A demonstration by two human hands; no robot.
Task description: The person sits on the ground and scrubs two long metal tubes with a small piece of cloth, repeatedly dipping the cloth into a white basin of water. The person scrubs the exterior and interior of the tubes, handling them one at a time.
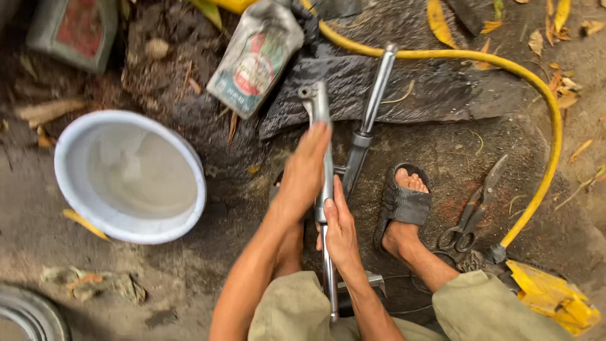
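Chrome fork tube (328, 189) grasped by both hands: left hand (305, 170) far, right hand (341, 230) near. Oily metal could slip w/ loose grip, hitting sandalled foot (404, 205) on right.

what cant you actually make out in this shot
All in the head view:
- Left hand: motion-blurred, so its grip on the long chrome metal tube is unclear.
- Tube's lower end: hidden behind the right hand and knees.
- Grey round metal rim: cut off by the bottom-left corner.
- Yellow flat object: cut off at the bottom-right edge.
- Left foot: hidden under the left forearm.
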